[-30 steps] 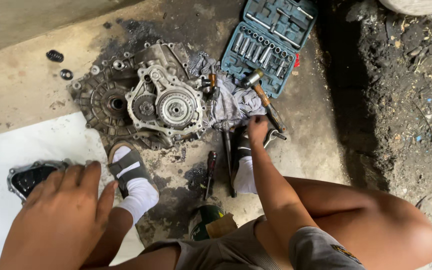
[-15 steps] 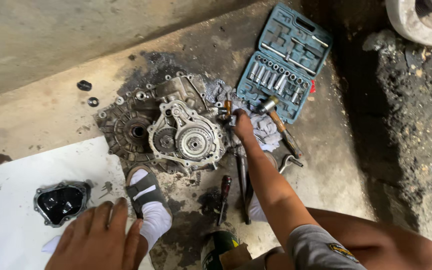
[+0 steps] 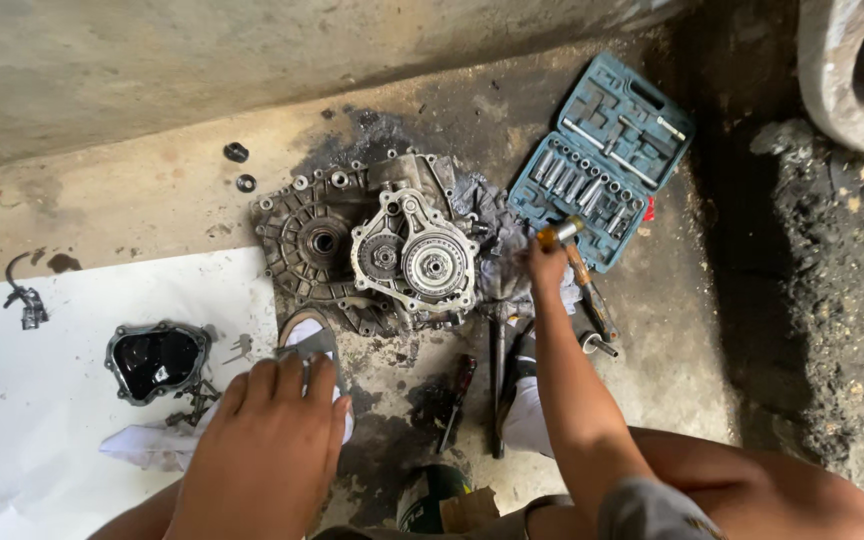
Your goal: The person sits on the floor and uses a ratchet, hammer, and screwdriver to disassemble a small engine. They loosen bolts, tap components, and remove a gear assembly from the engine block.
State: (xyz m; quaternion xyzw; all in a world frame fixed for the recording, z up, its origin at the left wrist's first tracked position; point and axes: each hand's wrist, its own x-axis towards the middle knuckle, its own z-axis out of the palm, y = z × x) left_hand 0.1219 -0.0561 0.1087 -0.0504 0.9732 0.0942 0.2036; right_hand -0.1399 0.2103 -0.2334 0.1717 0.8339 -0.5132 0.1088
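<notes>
A greasy metal gearbox housing (image 3: 392,255) lies on the concrete floor, with a grey rag (image 3: 497,250) against its right side. My right hand (image 3: 544,265) reaches out over the rag, its fingers curled around a wooden-handled hammer (image 3: 582,285) just under the hammer's head. My left hand (image 3: 267,440) rests flat on my knee near the bottom of the view and holds nothing. Below it shows my foot in a white sock and sandal (image 3: 307,335).
An open teal socket set case (image 3: 602,160) lies right of the gearbox. A black cover plate (image 3: 157,360) and small parts sit on a white sheet (image 3: 42,420). Long hand tools (image 3: 497,385) lie by my feet. A tyre (image 3: 857,80) and loose dirt are at right.
My right hand has moved up along the hammer toward its head. My left hand has shifted right over my knee. The view has swung left, showing more of the white sheet.
</notes>
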